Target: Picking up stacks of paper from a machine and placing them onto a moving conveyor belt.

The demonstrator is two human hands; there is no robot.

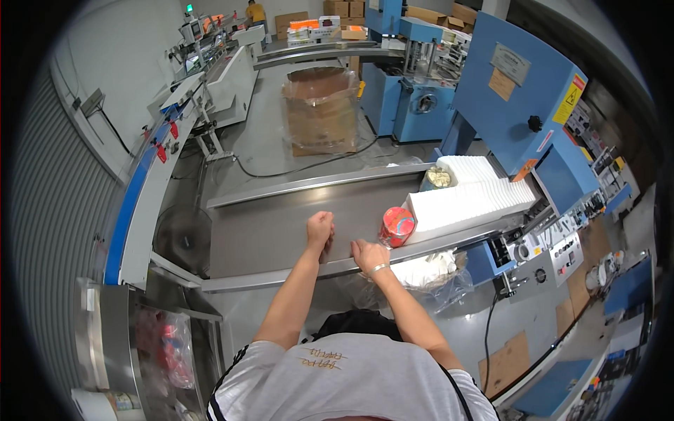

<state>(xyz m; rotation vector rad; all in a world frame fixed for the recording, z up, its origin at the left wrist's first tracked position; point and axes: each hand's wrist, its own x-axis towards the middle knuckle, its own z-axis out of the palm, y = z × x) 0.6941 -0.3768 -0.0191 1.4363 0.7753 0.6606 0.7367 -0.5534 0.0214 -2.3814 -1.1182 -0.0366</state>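
My left hand [321, 230] is over the metal conveyor trough [274, 224], its fingers curled inward. Whether anything is inside that grip is hidden. My right hand [368, 255] is at the trough's near rail, with a light band on its wrist. Its fingers are also bent, and their undersides do not show. Just to the right of it stands a round red container [397, 226] with a red and blue top, a small gap apart from the fingers. Behind that, white ridged blocks [463, 203] lie along the trough, and a second round container [437, 179] with a pale top stands at the far rail.
A blue machine cabinet [516, 77] overhangs the trough's right end. A large carton [319, 116] with a plastic liner stands beyond the trough. At left runs a blue-edged conveyor [133, 203]. Clear plastic bagging [449, 284] hangs below the near rail. A person [255, 14] is far off.
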